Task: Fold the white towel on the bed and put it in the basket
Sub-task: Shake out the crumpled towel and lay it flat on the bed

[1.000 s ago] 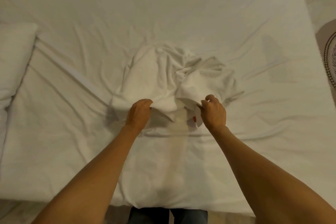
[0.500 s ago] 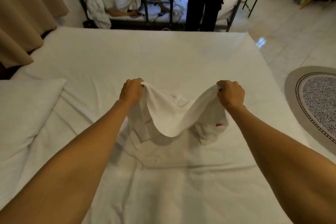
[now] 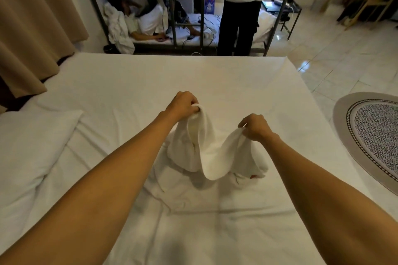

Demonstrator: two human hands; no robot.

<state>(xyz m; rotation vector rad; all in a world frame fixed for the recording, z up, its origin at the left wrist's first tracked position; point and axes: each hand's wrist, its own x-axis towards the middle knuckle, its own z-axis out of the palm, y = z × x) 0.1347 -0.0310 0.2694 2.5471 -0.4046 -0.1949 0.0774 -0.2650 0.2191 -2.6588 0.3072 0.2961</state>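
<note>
Pillow (image 3: 32, 135) at left edge of bed (image 3: 215, 84); patterned rug (image 3: 374, 133) on floor off right edge; bunk frame (image 3: 172, 6) and standing person (image 3: 239, 6) beyond far edge. Nothing between hands and towel. White towel (image 3: 213, 153) lifted over bed centre, sagging between both grips, lower folds touching sheet. Left hand (image 3: 183, 103) raised higher, fingers clamped on one towel edge. Right hand (image 3: 254, 127) lower, fingers pinching the other edge. Both forearms extended forward.
</note>
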